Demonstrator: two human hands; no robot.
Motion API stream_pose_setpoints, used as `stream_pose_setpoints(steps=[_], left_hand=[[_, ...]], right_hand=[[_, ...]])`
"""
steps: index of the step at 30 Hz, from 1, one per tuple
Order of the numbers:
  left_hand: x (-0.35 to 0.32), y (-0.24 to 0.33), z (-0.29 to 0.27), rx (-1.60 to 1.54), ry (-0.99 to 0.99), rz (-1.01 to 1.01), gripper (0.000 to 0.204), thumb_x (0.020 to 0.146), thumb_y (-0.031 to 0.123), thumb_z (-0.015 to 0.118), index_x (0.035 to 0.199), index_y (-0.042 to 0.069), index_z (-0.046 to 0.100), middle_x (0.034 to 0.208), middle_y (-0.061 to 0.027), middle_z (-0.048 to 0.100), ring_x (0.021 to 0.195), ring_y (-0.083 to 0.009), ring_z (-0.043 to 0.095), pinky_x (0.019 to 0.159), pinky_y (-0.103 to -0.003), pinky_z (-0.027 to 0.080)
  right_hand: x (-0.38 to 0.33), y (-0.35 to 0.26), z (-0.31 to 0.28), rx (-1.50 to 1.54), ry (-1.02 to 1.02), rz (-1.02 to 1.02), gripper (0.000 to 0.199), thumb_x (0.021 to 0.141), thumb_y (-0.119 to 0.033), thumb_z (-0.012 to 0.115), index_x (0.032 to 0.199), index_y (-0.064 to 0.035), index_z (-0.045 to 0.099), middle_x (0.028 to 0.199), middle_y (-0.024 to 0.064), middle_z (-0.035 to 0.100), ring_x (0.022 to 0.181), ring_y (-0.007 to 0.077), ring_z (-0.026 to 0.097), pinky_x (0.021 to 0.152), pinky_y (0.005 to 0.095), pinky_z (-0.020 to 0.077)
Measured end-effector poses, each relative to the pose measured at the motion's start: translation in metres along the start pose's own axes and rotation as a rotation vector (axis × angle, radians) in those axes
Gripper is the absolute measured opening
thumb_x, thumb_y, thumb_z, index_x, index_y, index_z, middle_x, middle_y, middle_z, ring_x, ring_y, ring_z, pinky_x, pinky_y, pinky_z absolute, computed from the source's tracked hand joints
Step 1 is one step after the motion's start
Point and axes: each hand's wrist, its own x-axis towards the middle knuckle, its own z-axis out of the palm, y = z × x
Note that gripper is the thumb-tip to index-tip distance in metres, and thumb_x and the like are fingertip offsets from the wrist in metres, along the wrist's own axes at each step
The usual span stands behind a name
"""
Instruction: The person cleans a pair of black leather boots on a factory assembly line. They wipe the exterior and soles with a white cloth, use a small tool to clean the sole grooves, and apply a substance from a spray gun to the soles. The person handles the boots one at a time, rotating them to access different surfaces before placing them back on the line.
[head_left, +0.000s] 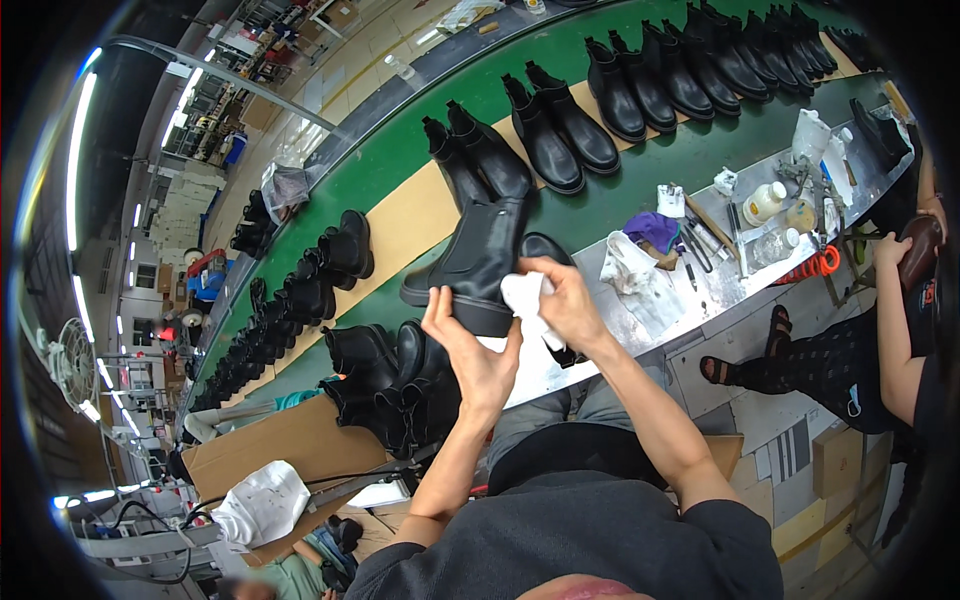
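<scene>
Head view, left hand: my left hand [478,362] is partly closed, thumb and fingers spread around the sole of a black boot [478,250].
Head view, right hand: my right hand [572,310] is bunched, pinching a white cloth [522,292] against the lower side of that boot.
Boot in hand: it sits in front of me, shaft pointing away, sole toward me, at the near side of the green belt [590,222].
Beyond it: pairs of black boots [555,130] stand in a curving row, many on a tan strip [410,230] along the belt.
To my left: more dark boots [390,375] are crowded together, near a cardboard sheet [290,450] with a white fabric piece [262,505] on it.
To my right: the metal desk [700,300] carries a stained rag [630,265], a purple cloth [652,232], a white bottle [765,203] and a clear bottle [775,246].
Desk edge: a red coil [820,262] shows at the near edge.
Far right: a co-worker's hands hold a brown shoe [920,250].
</scene>
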Motion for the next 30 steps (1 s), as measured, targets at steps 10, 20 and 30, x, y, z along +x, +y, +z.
stream_pose_setpoints(steps=[10,20,30], left_hand=[[0.003,0.002,-0.022,-0.702,-0.077,-0.420,0.074,0.080,0.003,0.073,0.135,-0.002,0.025,0.103,-0.0088,0.052,0.073,-0.0098,0.057,0.061,-0.022,0.049],[0.006,0.001,-0.028,-0.782,-0.079,-0.501,0.068,0.082,0.002,0.072,0.134,0.000,0.029,0.112,-0.0109,0.052,0.095,-0.0159,0.059,0.080,-0.028,0.053],[0.015,-0.012,-0.049,-0.967,-0.115,-0.601,0.053,0.088,0.004,0.067,0.127,-0.001,0.033,0.114,-0.0156,0.055,0.097,-0.0231,0.065,0.080,-0.042,0.061]], right_hand=[[0.003,-0.019,0.012,0.111,-0.071,-0.138,0.031,0.076,-0.004,0.077,0.101,0.0053,0.062,0.097,0.0042,0.054,0.077,0.0084,0.059,0.064,0.0225,0.0488],[0.022,-0.016,0.017,0.294,-0.090,0.087,0.031,0.077,-0.007,0.077,0.102,0.0005,0.062,0.086,0.0019,0.058,0.075,0.0055,0.057,0.061,0.0203,0.0480],[0.017,-0.014,0.028,0.043,-0.132,-0.177,0.038,0.076,-0.007,0.077,0.110,-0.0015,0.060,0.107,0.0064,0.055,0.089,0.0123,0.059,0.073,0.0257,0.0497]])
